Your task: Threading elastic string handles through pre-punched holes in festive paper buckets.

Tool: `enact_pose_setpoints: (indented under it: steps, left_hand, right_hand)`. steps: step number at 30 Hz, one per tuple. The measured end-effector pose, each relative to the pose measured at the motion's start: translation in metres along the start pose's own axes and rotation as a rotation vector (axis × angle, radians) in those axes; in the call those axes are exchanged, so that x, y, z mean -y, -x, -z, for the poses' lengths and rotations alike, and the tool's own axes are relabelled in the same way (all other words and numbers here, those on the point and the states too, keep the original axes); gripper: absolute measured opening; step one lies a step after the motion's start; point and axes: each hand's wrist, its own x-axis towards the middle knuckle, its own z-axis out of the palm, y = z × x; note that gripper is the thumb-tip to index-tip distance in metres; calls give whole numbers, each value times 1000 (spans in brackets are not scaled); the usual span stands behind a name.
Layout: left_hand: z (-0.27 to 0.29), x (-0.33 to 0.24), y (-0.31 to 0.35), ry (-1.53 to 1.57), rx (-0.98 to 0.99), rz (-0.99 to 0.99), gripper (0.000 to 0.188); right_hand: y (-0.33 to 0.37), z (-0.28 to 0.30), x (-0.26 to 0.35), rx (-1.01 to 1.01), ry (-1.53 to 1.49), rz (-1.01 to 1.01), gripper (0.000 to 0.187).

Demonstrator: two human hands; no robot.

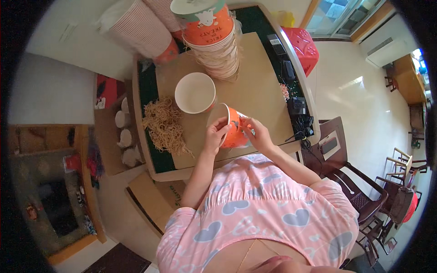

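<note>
An orange printed paper bucket (234,129) lies tilted on its side between my hands, at the table's near edge, its white mouth toward the left. My left hand (217,135) is closed on its rim, thumb outside. Bent and pressed together, the fingers of my right hand (256,134) grip the bucket's side; whether a string is between them is too small to make out. Just beyond stands a white-lined paper bucket (195,93), mouth up. A tangled heap of tan twine handles (165,125) lies to the left.
Cardboard (259,68) covers the green table top. At the back are a stack of buckets with twine handles (214,50) and wrapped bucket stacks (141,27). Black adapters and cables (297,107) line the right edge. A red stool (301,48) and dark chair (355,182) stand right.
</note>
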Motion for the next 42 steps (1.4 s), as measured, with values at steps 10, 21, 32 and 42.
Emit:
enact_pose_setpoints:
  steps: [10, 21, 32, 42]
  left_hand:
    - [-6, -2, -4, 82, 46, 87, 28]
    - [-11, 4, -12, 21, 31, 43, 29]
    - [-13, 12, -10, -7, 47, 60, 31]
    - [-22, 7, -7, -75, 64, 36, 34]
  right_hand:
    - [-1, -1, -1, -17, 96, 176, 8]
    - [-2, 1, 20, -10, 134, 254, 14]
    - [-22, 13, 14, -39, 83, -67, 11]
    - [-32, 21, 17, 79, 232, 20, 8]
